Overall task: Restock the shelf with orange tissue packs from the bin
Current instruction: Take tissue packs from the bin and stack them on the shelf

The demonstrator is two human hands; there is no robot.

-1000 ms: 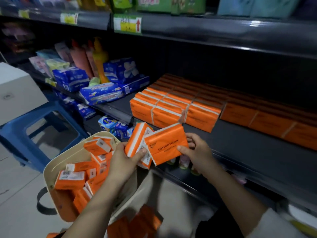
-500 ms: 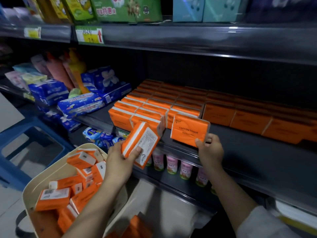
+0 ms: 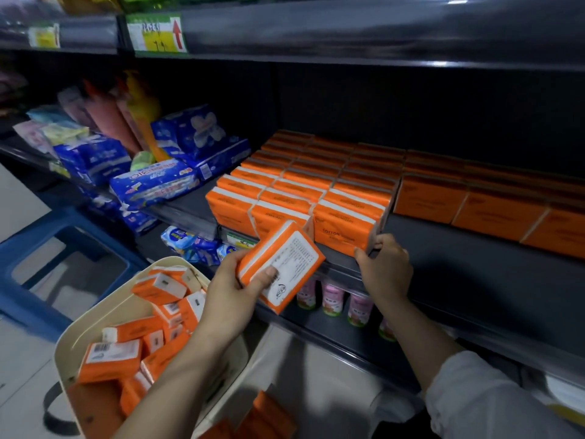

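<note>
Left hand [image 3: 231,293] grips one pack [image 3: 285,261] — tilted, label side up, held in the air just in front of the shelf [image 3: 474,267] edge, beside the bin [image 3: 95,315]. Right hand [image 3: 384,264] curls round the lower right corner of the front pack [image 3: 343,231], which stands upright at the shelf edge. Orange rows [image 3: 297,179] run back behind it. Bin holds a loose heap [image 3: 110,359] of the same packs. Blue packs [image 3: 152,185] sit left of the rows — pink bottles [image 3: 330,299] one shelf down.
</note>
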